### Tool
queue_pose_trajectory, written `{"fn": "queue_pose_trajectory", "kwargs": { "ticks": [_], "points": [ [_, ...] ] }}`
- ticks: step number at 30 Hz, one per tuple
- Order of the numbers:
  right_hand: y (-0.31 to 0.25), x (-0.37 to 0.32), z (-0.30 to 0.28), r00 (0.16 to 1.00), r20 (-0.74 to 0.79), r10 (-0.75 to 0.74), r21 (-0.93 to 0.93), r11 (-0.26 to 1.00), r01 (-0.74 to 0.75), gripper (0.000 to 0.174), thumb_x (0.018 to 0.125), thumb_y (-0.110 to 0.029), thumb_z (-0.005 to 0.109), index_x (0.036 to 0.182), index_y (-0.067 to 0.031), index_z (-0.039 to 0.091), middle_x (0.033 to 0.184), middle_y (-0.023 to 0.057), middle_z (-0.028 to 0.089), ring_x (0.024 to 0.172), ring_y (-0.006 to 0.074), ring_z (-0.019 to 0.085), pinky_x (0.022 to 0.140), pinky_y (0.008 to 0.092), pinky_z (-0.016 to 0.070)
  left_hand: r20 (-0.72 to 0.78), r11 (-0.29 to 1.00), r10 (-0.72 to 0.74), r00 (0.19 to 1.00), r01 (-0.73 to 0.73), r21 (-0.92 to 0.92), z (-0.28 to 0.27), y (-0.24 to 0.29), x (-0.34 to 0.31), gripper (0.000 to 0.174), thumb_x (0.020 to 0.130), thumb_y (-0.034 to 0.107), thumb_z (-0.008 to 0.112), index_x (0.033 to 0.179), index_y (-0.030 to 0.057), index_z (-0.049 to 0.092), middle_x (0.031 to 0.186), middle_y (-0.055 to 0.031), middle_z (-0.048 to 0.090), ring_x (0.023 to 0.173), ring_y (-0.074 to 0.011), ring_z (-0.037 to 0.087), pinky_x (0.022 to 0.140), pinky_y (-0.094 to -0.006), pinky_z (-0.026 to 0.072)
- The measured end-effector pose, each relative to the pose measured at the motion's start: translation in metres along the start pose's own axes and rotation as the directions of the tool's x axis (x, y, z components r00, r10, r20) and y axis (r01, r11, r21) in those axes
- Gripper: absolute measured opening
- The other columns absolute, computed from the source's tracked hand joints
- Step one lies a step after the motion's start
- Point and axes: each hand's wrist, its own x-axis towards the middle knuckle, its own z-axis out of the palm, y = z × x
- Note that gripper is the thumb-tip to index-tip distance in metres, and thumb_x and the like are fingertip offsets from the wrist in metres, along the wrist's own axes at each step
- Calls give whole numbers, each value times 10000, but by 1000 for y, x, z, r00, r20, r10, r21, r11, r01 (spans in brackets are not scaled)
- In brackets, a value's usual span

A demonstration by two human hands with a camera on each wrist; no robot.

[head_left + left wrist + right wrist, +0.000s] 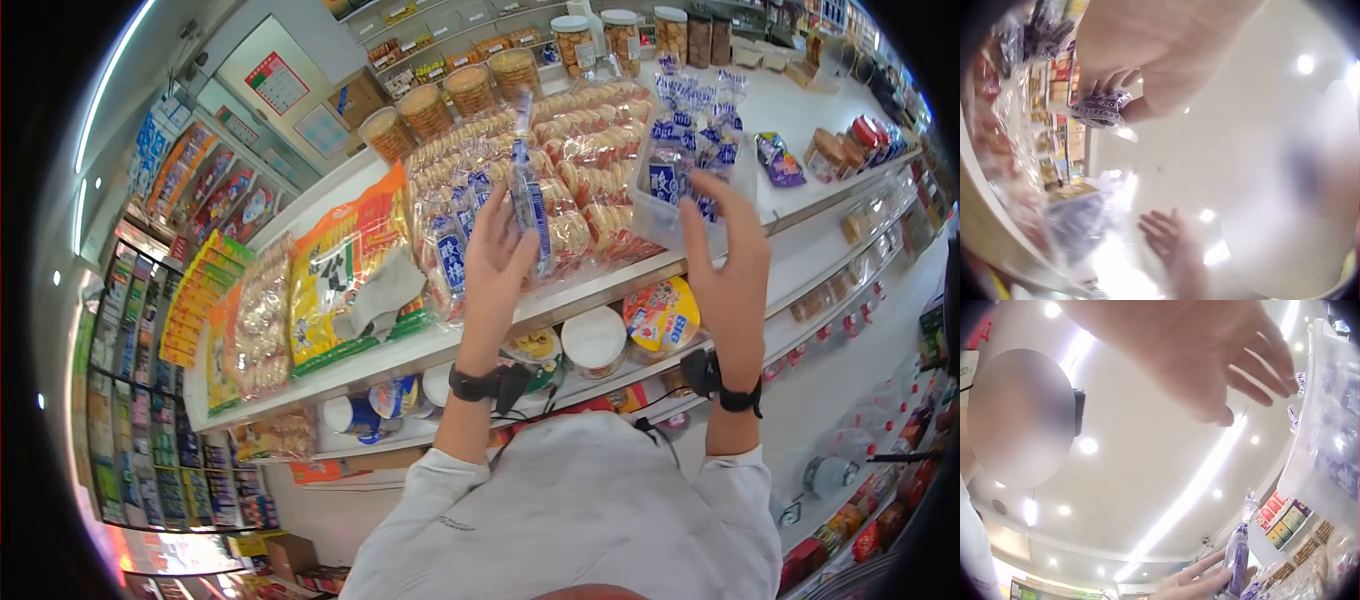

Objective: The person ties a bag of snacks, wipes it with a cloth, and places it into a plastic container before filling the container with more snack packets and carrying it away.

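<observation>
My left hand (492,262) pinches a clear packet with blue printing (535,205), held upright between thumb and fingers. The left wrist view shows its printed wrapper (1107,107) at the fingertips. Over the front of a clear plastic tub (652,222), my right hand (732,245) has its fingers spread and loosely bent, with nothing in its grasp. Several similar packets (690,115) stick up out of the tub. More blue-printed packets (450,262) lie beside my left hand, on top of bagged round biscuits (600,130).
Yellow-and-green snack bags (330,290) lie left along the white counter. Lidded jars of biscuits (470,90) line its back edge. A purple packet (780,160) sits right of the tub. Cup noodles (660,315) stand on the shelf below the counter's front edge.
</observation>
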Motion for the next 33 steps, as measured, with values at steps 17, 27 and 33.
{"fn": "queue_pose_trajectory", "kwargs": {
  "ticks": [17,27,33],
  "points": [
    [-36,-58,54,905,425,29,601,738,-306,773,918,-153,775,1558,15,376,1193,162,614,1081,213,599,966,366,491,231,856,-243,942,320,-406,18,44,-51,524,1114,240,357,1529,-80,359,1477,-305,497,1296,-442,589,1062,-503,532],
    [-38,-47,14,952,287,108,677,680,-282,631,884,-172,829,1406,30,537,1165,133,701,1061,211,700,928,345,565,385,801,193,902,-372,470,65,48,-55,716,925,-31,579,1592,-35,316,1656,-213,317,1510,-326,367,1219,-444,304],
    [-10,-19,-22,966,86,245,760,611,-222,484,910,-52,780,1351,-4,587,1187,66,668,1048,121,666,893,278,548,366,900,277,888,-373,225,92,35,-23,609,890,-70,595,1487,-21,484,1565,-213,451,1486,-335,402,1200,-456,328]
  ]
}}
